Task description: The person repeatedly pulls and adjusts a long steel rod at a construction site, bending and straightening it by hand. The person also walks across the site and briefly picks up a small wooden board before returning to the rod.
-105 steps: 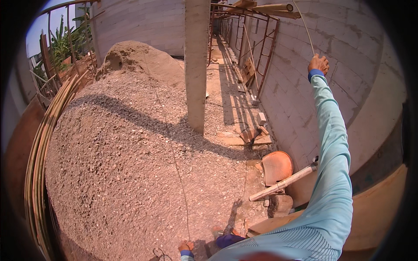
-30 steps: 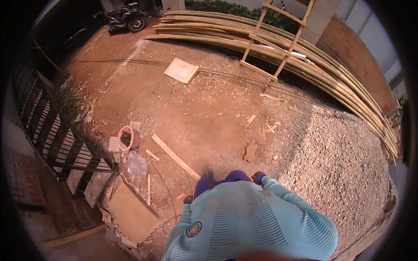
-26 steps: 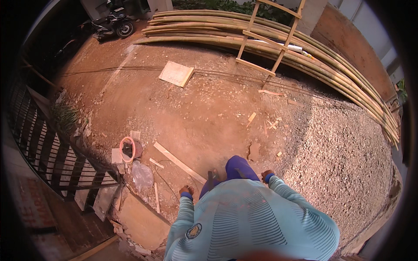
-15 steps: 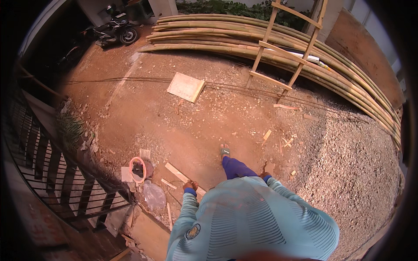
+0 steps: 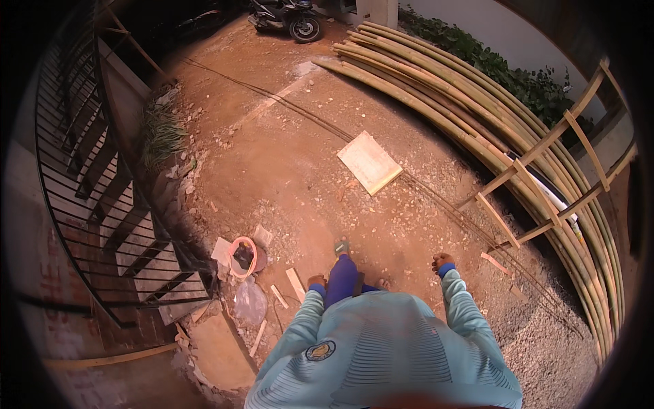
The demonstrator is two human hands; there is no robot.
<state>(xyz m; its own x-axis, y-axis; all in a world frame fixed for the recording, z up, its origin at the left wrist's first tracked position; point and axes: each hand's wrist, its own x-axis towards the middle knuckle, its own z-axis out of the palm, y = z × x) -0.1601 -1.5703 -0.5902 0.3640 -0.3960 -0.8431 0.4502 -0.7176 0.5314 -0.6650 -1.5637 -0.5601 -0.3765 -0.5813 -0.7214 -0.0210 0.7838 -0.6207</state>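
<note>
My left hand [image 5: 317, 280] hangs low beside my left leg, close to a pale wooden plank [image 5: 296, 284] lying on the ground. Its fingers are too small and hidden to make out, and no held thing shows. My right hand [image 5: 443, 262] is out to the right, above the dirt, with its fingers curled and nothing visible in them. My sandalled left foot [image 5: 341, 246] stands forward; the other foot [image 5: 384, 283] is partly covered by my shirt.
A pink-rimmed bucket [image 5: 256, 270] and a clear plastic bag [image 5: 251, 300] lie at left near black stair railings [image 5: 95, 225]. Ahead are a square wooden board [image 5: 369, 163], long thin rods [image 5: 300, 109] and a motorbike [image 5: 286, 19]. Bamboo poles [image 5: 436, 102] and a wooden ladder [image 5: 538, 170] occupy the right.
My view has turned left, so the poles and ladder sit further right. My right hand has swung out from beside my body. The left hand no longer overlaps the plank.
</note>
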